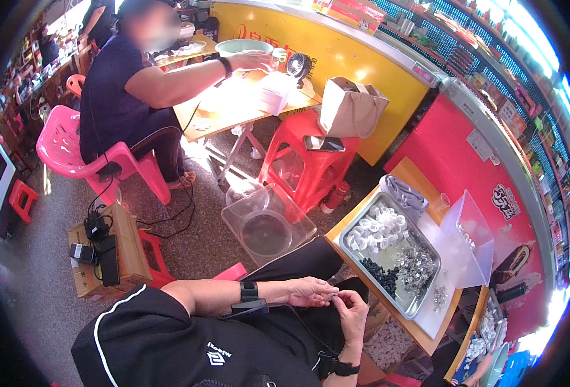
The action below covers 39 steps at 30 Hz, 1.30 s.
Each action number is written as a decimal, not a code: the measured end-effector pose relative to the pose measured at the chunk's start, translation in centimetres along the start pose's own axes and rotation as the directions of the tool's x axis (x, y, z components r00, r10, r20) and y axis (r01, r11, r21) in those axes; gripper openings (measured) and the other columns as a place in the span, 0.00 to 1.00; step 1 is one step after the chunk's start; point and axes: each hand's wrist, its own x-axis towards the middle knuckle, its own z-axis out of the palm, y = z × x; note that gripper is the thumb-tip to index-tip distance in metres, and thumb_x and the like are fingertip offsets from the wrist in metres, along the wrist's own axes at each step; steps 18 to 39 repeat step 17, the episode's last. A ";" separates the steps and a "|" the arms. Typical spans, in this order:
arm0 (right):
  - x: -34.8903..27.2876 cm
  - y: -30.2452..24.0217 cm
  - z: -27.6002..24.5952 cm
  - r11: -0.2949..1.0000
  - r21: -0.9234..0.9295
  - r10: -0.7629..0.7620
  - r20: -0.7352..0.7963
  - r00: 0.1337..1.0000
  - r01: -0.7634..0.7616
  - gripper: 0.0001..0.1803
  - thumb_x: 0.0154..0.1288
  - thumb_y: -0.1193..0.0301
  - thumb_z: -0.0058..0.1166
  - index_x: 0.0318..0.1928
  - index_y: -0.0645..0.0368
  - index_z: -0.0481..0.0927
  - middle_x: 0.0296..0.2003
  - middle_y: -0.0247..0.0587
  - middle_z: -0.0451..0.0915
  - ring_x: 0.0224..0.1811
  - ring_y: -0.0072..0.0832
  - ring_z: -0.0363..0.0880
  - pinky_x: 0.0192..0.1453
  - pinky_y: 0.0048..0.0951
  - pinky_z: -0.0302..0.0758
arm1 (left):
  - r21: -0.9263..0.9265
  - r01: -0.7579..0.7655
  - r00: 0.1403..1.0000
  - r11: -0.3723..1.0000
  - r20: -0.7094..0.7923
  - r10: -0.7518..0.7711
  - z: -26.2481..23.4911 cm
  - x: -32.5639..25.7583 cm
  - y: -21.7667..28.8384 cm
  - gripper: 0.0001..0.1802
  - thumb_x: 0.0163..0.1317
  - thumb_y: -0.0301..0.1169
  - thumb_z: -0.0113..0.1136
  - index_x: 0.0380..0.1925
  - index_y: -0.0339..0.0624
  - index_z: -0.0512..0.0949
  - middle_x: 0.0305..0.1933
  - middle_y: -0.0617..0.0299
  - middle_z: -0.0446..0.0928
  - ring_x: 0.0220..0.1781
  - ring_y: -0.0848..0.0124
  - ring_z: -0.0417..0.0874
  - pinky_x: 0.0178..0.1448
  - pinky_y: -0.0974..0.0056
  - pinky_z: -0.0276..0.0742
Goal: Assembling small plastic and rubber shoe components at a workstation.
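My left hand (310, 292) and my right hand (352, 315) meet over my lap, fingertips pinched together. Between them is a small pale piece (330, 295), too small to name. Both hands seem to touch it. Just right of them, a metal tray (345, 250) rests on a wooden table (425, 347). White plastic rings (379, 229) fill the tray's far part. Small black pieces (380, 276) and small shiny metal pieces (415, 267) lie in heaps in its near part. A few more metal pieces (440, 297) sit on a white sheet (430, 326) beside the tray.
A clear plastic box (469, 242) and a grey cloth (404, 195) are on the table. A clear tub (267, 226) stands on the floor ahead, near red stools (307, 155). Another person (120, 97) sits at a far table. A cardboard box (127, 258) is at left.
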 end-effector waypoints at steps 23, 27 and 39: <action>0.4 0.9 0.1 0.999 0.045 0.008 -0.006 1.000 -0.008 0.07 0.57 0.76 0.61 0.35 0.64 0.80 0.28 0.32 0.80 0.30 0.15 0.75 0.36 0.18 0.72 | 0.028 0.017 0.999 0.999 -0.038 -0.016 -0.4 0.7 -0.2 0.17 0.60 0.43 0.61 0.42 0.43 0.75 0.38 0.64 0.77 0.36 0.74 0.80 0.40 0.72 0.79; 0.4 0.9 0.1 0.999 0.045 0.008 -0.006 1.000 -0.008 0.07 0.57 0.76 0.61 0.35 0.64 0.80 0.28 0.32 0.80 0.30 0.15 0.75 0.36 0.18 0.72 | 0.028 0.017 0.999 0.999 -0.038 -0.016 -0.4 0.7 -0.2 0.17 0.60 0.43 0.61 0.42 0.43 0.75 0.38 0.64 0.77 0.36 0.74 0.80 0.40 0.72 0.79; 0.4 0.9 0.1 0.999 0.045 0.008 -0.006 1.000 -0.008 0.07 0.57 0.76 0.61 0.35 0.64 0.80 0.28 0.32 0.80 0.30 0.15 0.75 0.36 0.18 0.72 | 0.028 0.017 0.999 0.999 -0.038 -0.016 -0.4 0.7 -0.2 0.17 0.60 0.43 0.61 0.42 0.43 0.75 0.38 0.64 0.77 0.36 0.74 0.80 0.40 0.72 0.79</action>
